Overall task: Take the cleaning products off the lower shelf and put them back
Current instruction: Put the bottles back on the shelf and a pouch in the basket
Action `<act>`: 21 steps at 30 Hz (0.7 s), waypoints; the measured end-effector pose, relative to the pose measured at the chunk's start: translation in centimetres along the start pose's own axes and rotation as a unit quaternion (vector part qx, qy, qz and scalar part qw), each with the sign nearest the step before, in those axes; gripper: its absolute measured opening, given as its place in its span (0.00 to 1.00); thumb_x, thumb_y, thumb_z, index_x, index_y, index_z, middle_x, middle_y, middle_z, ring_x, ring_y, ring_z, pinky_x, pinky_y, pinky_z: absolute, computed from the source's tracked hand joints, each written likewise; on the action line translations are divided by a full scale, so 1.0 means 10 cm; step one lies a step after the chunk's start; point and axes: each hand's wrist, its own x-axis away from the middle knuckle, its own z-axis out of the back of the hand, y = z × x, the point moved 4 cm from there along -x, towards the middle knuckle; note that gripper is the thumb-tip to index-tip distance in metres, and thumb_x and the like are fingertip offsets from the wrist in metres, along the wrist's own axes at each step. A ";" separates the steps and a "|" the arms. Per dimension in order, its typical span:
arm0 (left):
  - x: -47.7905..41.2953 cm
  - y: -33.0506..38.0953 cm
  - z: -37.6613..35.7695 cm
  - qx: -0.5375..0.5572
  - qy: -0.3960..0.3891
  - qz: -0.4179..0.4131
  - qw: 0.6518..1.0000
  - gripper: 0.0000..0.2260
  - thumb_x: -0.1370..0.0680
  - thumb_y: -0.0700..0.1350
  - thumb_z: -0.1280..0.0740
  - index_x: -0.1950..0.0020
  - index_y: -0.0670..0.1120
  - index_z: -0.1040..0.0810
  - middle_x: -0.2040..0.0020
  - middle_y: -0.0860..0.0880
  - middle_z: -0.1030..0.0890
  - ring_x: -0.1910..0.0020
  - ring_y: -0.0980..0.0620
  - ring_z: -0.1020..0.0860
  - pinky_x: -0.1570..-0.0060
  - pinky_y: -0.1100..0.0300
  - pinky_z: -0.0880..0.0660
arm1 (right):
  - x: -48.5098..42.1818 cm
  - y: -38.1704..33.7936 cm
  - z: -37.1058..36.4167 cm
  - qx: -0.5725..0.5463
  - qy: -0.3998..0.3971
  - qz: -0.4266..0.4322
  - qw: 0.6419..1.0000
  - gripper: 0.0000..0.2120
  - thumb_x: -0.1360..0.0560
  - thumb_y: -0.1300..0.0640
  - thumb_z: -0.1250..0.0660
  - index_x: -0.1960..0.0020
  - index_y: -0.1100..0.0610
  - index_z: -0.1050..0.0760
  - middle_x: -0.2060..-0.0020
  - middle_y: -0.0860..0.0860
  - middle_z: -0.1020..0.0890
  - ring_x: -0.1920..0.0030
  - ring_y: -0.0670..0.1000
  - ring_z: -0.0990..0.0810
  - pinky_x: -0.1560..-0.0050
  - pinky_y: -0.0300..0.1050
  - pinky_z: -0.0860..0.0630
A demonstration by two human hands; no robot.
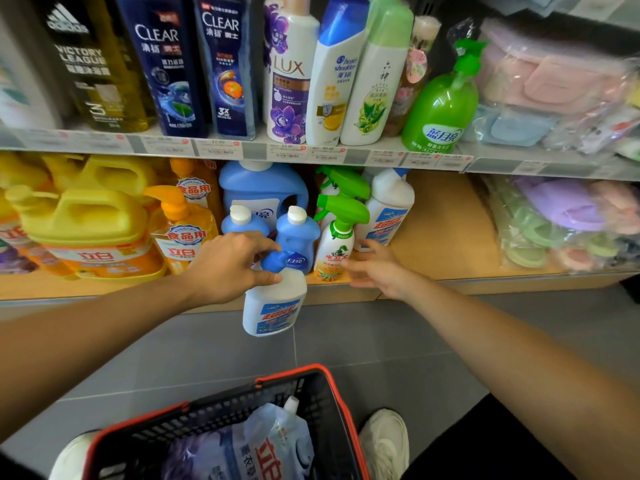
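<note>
I'm holding the white cleaner bottle [273, 310] by its blue neck with my left hand [228, 265], fingers curled round it. It's hanging just off the near edge of the lower shelf [443, 237], over the floor [381, 334]. My right hand [377, 268] is reaching in with fingers spread, holding nothing, between the green spray bottle [336, 251] and the second white bottle [388, 209] to its right. Can't quite tell if it's touching either one.

Tip for this bit: I'm thinking a neck grip is letting the bottle swing. So I'd be lowering it straight down into the basket [343, 410] near my feet, beside the pouch [270, 441] lying in there, not dropping it. And I'm going for the spray bottle by its body, not the trigger, so the small blue bottles [298, 233] on its left aren't getting knocked.
</note>
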 end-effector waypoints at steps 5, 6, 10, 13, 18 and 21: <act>0.04 -0.01 0.03 -0.011 0.001 -0.008 1.000 0.21 0.26 0.56 0.25 0.36 0.51 0.19 0.50 0.52 0.17 0.55 0.52 0.22 0.58 0.51 0.22 | 0.01 -0.06 -0.36 -0.075 0.015 0.045 0.996 0.34 0.29 0.63 0.23 0.27 0.56 0.32 0.40 0.56 0.19 0.48 0.59 0.15 0.49 0.56 0.16; 0.04 -0.02 0.03 -0.011 0.002 -0.009 1.000 0.21 0.26 0.56 0.25 0.36 0.51 0.19 0.50 0.52 0.17 0.56 0.52 0.22 0.58 0.52 0.23 | -0.01 -0.08 -0.37 -0.081 0.019 0.049 0.995 0.33 0.29 0.65 0.23 0.27 0.57 0.31 0.39 0.56 0.20 0.46 0.59 0.16 0.47 0.56 0.17; 0.06 -0.02 0.05 -0.011 0.006 -0.017 1.000 0.20 0.26 0.56 0.25 0.37 0.50 0.19 0.50 0.52 0.17 0.55 0.51 0.21 0.58 0.51 0.22 | -0.01 -0.11 -0.36 -0.072 0.020 0.052 0.996 0.31 0.28 0.65 0.24 0.28 0.57 0.31 0.37 0.56 0.21 0.44 0.59 0.16 0.46 0.55 0.17; 0.05 0.02 0.07 -0.002 0.008 -0.029 1.000 0.20 0.26 0.56 0.25 0.36 0.49 0.19 0.49 0.51 0.17 0.55 0.52 0.21 0.59 0.51 0.22 | 0.04 -0.06 -0.31 -0.032 0.021 0.006 0.999 0.32 0.28 0.61 0.24 0.27 0.56 0.33 0.38 0.56 0.20 0.46 0.58 0.16 0.46 0.55 0.17; 0.02 0.06 0.12 0.035 0.013 -0.020 0.999 0.21 0.27 0.55 0.24 0.36 0.49 0.19 0.50 0.51 0.17 0.53 0.52 0.20 0.55 0.50 0.21 | 0.34 -0.04 -0.30 0.121 0.003 0.055 0.991 0.21 0.31 0.60 0.21 0.41 0.56 0.23 0.48 0.55 0.16 0.50 0.53 0.16 0.52 0.46 0.17; 0.01 0.11 0.16 0.064 0.009 -0.019 0.998 0.21 0.28 0.53 0.22 0.37 0.48 0.18 0.52 0.54 0.18 0.54 0.52 0.20 0.52 0.49 0.21 | 0.61 -0.13 -0.54 0.215 -0.125 0.169 0.954 0.35 0.34 0.58 0.18 0.31 0.50 0.28 0.41 0.46 0.21 0.41 0.43 0.21 0.45 0.36 0.22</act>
